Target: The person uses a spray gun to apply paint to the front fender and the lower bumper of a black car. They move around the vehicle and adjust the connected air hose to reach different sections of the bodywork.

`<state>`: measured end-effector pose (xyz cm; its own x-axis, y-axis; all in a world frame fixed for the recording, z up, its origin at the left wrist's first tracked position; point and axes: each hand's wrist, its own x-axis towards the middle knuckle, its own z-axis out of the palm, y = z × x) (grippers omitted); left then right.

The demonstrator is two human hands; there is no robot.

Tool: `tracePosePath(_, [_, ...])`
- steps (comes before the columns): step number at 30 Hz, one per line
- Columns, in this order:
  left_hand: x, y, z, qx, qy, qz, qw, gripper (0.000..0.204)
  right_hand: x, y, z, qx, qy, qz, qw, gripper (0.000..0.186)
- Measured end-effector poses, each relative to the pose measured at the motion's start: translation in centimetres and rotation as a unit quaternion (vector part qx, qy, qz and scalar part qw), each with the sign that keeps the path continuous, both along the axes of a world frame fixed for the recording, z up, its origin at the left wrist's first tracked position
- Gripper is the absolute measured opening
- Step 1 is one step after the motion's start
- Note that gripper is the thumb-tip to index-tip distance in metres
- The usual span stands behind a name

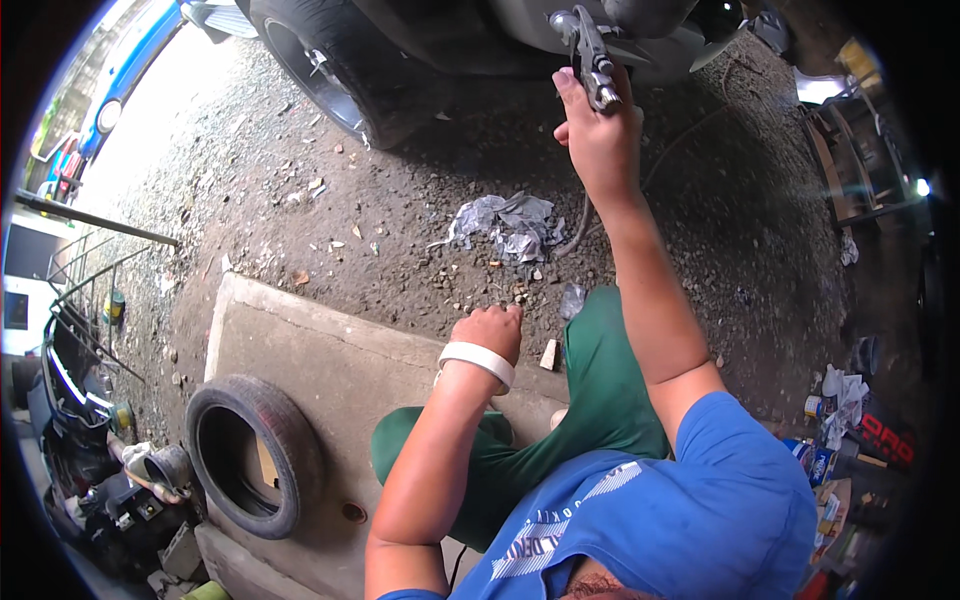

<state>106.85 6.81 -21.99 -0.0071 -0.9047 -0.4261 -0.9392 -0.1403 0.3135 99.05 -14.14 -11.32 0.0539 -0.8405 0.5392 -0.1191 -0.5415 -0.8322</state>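
My right hand (602, 140) is raised at the far side, with its fingers wrapped round a metal spray gun (597, 68). The gun is in front of the dark lower body of a car (470, 35); whether it touches the body I cannot tell. A hose (582, 232) shows on the ground below that hand. My left hand (490, 332) is closed above the concrete edge, a white band (478, 362) round its wrist. Its fingers are partly hidden, so anything inside them cannot be made out.
A car wheel (330, 75) stands at the far left of the bumper. Crumpled paper (510, 225) lies on the gravel. On the concrete slab (330, 350) rests a loose tyre (255, 455). Cans and rags (840, 405) crowd the right edge; car parts (120, 500) pile up at left.
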Motion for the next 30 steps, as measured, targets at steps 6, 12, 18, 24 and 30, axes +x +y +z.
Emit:
tracePosePath(6, [-0.4,0.0,-0.2,-0.008,0.006,-0.003,1.0,0.024,-1.6,-1.8,-0.8,-0.048,0.045,0.015,0.998,0.037])
tracePosePath(12, [-1.0,0.3,0.0,-0.037,-0.015,-0.008,0.999,0.028,-2.2,-3.6,-0.6,-0.098,0.096,0.037,0.99,0.039])
tracePosePath(18, [-1.2,0.4,0.3,-0.032,-0.011,-0.017,0.999,0.027,-1.0,-3.0,1.4,0.031,0.041,0.091,0.995,0.036])
tracePosePath(24, [-1.8,0.0,-0.1,0.027,-0.018,-0.048,0.998,0.025,3.2,-3.1,2.1,0.096,-0.058,0.085,0.99,0.037])
tracePosePath(30, [-2.2,-0.1,0.3,0.037,-0.027,-0.063,0.997,0.022,3.3,-4.2,-1.8,0.124,-0.071,0.059,0.988,0.031])
